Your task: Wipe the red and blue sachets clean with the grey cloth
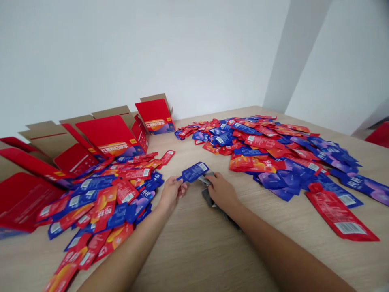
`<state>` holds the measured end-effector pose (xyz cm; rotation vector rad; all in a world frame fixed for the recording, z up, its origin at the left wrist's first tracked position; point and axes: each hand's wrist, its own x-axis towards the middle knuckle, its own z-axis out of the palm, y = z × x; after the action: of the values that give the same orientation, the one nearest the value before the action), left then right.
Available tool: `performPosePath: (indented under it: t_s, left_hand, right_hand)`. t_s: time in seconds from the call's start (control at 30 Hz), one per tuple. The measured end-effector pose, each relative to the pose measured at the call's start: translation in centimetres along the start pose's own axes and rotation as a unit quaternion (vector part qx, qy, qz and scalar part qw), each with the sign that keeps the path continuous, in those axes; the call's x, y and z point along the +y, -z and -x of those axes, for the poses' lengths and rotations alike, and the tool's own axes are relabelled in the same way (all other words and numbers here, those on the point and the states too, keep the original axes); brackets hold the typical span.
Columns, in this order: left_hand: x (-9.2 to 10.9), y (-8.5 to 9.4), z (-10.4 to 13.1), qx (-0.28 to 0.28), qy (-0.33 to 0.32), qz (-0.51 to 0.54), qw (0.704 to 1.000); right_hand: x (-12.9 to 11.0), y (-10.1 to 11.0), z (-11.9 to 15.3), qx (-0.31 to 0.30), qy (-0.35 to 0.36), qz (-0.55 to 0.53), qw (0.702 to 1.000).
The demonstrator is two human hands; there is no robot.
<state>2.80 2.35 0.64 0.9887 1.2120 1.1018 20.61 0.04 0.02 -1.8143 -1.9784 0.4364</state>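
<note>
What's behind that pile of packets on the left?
Behind the left pile of packets stand open red boxes, brown flaps up. The packets cover some of their lower fronts; the boxes' inside bottoms can't be seen.

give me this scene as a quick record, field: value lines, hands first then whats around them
left hand: pinches the narrow end of a blue sachet
right hand: closed over a grey tool, type unclear
tool and sachet: tool tip at the sachet's barcode end; contact unclear
left pile: red and blue sachets, overlapping
right pile: red and blue sachets, spread wider
boxes: red cartons, flaps open, behind and beside the left pile
surface: wooden table
background: pale wall
</note>
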Motion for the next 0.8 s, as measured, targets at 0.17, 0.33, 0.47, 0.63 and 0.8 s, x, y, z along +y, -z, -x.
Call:
performPosePath:
  t_s: [0.17,0.33,0.47,0.63,0.8]
  left_hand:
    - [-2.2,3.2,3.0,-0.04,0.07,-0.041,0.996]
    - [-2.3,3.3,3.6,-0.102,0.094,-0.101,0.985]
    - [-1.8,3.4,3.4,-0.153,0.12,-0.14,0.971]
    - [-1.3,3.7,3.5,-0.148,0.159,-0.122,0.968]
    - [-1.2,3.8,3.7,-0.126,0.167,-0.113,0.971]
  right_hand:
    - [0.3,-0.2,0.1,0.126,-0.01,-0.096,0.987]
    - [-3.8,-1.5,2.8,0.003,0.213,0.009,0.977]
    - [-4.9,-2.2,2.9,-0.048,0.214,0.09,0.971]
    - [-0.6,-0.6,-0.2,-0.003,0.078,0.138,0.987]
    - [1.0,-0.2,-0.1,0.067,0.082,0.086,0.991]
